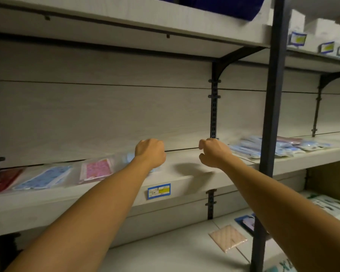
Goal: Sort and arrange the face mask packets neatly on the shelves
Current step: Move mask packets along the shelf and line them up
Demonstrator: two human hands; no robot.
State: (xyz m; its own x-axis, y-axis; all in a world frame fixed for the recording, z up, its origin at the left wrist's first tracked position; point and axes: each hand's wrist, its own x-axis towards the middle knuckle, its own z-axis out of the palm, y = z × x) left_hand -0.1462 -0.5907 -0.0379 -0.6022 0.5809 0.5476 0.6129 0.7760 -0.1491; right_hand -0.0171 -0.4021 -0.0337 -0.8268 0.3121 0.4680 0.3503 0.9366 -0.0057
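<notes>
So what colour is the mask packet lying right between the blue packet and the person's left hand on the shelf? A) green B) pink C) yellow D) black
B: the pink patterned packet lies flat on the shelf, with the blue packet on its left and the left hand to its right.

Mask pkts point(95, 169) flat in row, mid shelf point(185, 179).
</notes>
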